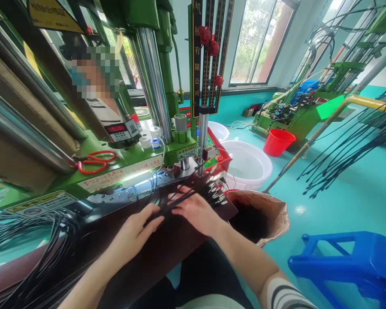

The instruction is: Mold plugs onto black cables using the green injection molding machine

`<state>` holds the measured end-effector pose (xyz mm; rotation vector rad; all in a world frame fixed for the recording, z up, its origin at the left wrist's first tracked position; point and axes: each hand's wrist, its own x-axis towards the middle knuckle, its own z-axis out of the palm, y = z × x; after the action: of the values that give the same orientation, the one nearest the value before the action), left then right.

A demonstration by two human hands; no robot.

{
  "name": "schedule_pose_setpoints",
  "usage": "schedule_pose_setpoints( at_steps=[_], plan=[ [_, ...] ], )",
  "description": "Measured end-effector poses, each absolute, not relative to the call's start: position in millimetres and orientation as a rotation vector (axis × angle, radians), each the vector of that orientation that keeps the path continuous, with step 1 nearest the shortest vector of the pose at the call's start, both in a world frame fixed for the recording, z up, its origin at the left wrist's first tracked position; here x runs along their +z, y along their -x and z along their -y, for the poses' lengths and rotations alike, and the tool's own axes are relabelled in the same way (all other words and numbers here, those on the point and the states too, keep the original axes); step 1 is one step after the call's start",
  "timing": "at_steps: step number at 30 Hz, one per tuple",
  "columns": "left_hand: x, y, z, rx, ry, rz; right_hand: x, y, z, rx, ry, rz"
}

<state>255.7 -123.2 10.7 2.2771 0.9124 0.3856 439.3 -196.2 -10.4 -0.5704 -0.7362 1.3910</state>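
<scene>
My left hand is closed, with thumb and fingers pinching a few black cables above the dark red-brown tabletop. To its right, my right hand lies loosely around the same cables, with fingers partly spread and the strands passing between fingers and thumb. Just beyond the right hand, a row of cable ends with pale metallic connectors lies at the table's right corner. Behind both hands stands the green press machine, with a metal mould plate along its lower front.
Red-handled scissors and white rolls sit on the machine ledge. Bundled black cables hang at left. At right are a paper-lined bin, a white tub, a red bucket, a blue stool and hanging cables.
</scene>
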Motion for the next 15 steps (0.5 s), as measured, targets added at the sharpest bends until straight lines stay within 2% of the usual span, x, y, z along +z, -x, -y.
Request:
schedule_pose_setpoints(
  at_steps=[4, 9, 12, 15],
  plan=[
    [1, -251, 147, 0.249, -2.278, -0.883, 9, -458, 183, 1.286, 0.521, 0.624],
    [-17, -248, 183, -0.003, -1.974, -0.706, 10, -450, 200, 1.595, 0.619, 1.147],
    [-21, -265, 204, 0.117, -1.543, -0.599, -3, -436, 214, 1.768, 0.762, 1.404],
    [-25, -290, 221, 0.376, -1.05, -0.659, -15, -431, 215, 1.865, 0.78, 1.353]
  ],
)
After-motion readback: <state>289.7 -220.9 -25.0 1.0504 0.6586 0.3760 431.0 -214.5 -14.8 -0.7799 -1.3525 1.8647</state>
